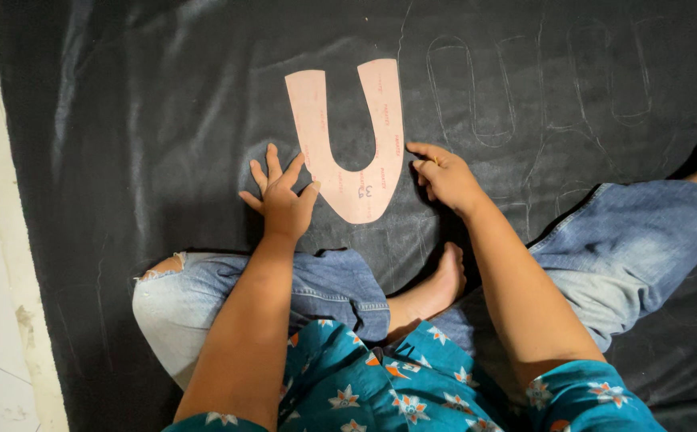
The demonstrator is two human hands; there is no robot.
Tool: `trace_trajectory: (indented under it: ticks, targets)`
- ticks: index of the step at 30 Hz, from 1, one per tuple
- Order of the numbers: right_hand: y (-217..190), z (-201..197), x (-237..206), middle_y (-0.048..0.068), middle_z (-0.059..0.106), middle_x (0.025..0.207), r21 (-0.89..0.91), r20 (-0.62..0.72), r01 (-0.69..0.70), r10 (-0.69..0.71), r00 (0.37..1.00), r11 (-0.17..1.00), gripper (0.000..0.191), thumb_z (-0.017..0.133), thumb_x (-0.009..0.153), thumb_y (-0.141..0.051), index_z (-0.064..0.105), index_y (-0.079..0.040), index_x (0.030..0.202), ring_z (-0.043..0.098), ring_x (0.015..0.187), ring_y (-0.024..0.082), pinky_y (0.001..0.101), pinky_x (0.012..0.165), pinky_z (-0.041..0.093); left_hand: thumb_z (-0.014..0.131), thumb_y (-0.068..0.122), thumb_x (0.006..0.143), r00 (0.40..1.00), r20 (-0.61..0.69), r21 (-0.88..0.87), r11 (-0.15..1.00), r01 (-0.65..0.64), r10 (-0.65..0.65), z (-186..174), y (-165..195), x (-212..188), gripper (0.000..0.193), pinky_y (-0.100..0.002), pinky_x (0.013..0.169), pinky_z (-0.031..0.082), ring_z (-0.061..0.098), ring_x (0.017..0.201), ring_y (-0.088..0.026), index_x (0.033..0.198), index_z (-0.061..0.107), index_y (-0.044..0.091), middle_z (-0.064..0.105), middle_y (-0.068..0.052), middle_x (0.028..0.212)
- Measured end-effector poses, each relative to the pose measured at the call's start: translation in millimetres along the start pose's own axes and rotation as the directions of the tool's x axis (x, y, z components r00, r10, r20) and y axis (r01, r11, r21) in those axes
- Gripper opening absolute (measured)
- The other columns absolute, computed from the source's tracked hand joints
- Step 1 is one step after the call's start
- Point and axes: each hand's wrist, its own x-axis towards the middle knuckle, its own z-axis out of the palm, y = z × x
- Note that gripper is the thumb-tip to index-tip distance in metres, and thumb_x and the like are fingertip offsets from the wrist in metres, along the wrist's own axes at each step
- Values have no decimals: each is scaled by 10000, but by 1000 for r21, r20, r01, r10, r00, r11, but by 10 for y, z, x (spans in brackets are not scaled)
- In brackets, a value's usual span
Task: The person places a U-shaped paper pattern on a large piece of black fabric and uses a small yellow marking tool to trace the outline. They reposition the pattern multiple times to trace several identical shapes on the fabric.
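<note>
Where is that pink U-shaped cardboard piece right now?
The pink U-shaped cardboard piece lies flat on the black sheet, centre of the head view, between the left hand pressing its left edge and the right hand.

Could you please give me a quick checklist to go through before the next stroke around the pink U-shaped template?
1. Pink template lies flat on the black sheet: ok.
2. Left hand presses the template's left edge: ok.
3. Right hand sits at the template's right edge: ok.
4. Marking tool in the right hand: cannot tell, hidden by the fingers.
5. Template stays clear of the traced outlines at right: ok.
</note>
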Motion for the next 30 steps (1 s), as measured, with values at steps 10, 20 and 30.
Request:
trace_trajectory:
  ticks: [10, 20, 30]
  targets:
    - [-39, 54, -66, -22, 558, 718, -37, -25, 13, -14, 1000, 999, 420, 565, 983, -168, 675, -194, 1387, 449, 530, 72, 244, 488, 414, 729, 279, 819, 1000, 12, 6, 1000, 6, -6, 3, 3, -5, 570, -745, 1114, -174, -38, 1567, -431, 1381, 654, 220, 167, -128, 1707]
    - [-172, 82, -155, -27, 571, 723, -138, -51, 22, -29, 998, 990, 406, 593, 989, -205, 674, -226, 1387, 466, 540, 73, 250, 509, 440, 692, 287, 886, 999, 34, 82, 996, 25, -28, 42, -46, 31, 521, -752, 1123, -152, -43, 1572, -414, 1404, 637, 276, 132, -89, 1719]
    - [-155, 90, -145, -26, 573, 726, -187, -61, 14, -26, 998, 982, 418, 607, 985, -213, 665, -248, 1398, 465, 547, 75, 252, 526, 447, 736, 310, 851, 1000, 21, 106, 994, 21, -23, 51, -39, 36, 557, -757, 1121, -130, -21, 1566, -417, 1398, 633, 292, 150, -85, 1708]
